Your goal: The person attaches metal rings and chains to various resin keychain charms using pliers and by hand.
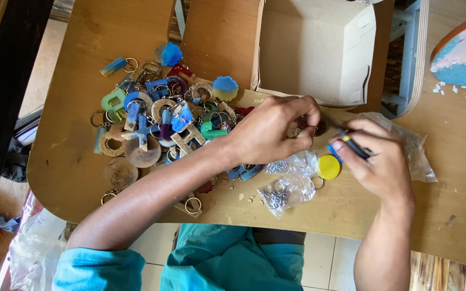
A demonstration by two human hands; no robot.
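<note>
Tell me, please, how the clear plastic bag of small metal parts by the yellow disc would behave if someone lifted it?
The clear plastic bag looks thin and crumpled, so it would probably sag limply. The metal parts bunched inside would likely slide toward its lowest corner. It probably weighs little, given how small they look.

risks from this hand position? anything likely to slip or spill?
1. The left hand pinches a small piece while the right hand works a thin tool right at those fingertips; a slip could jab a finger.
2. The clear bag of small metal parts lies open under both hands, near the table edge; a nudge could scatter them to the floor.
3. The left forearm rests against the keychain pile and could drag pieces off.
</note>
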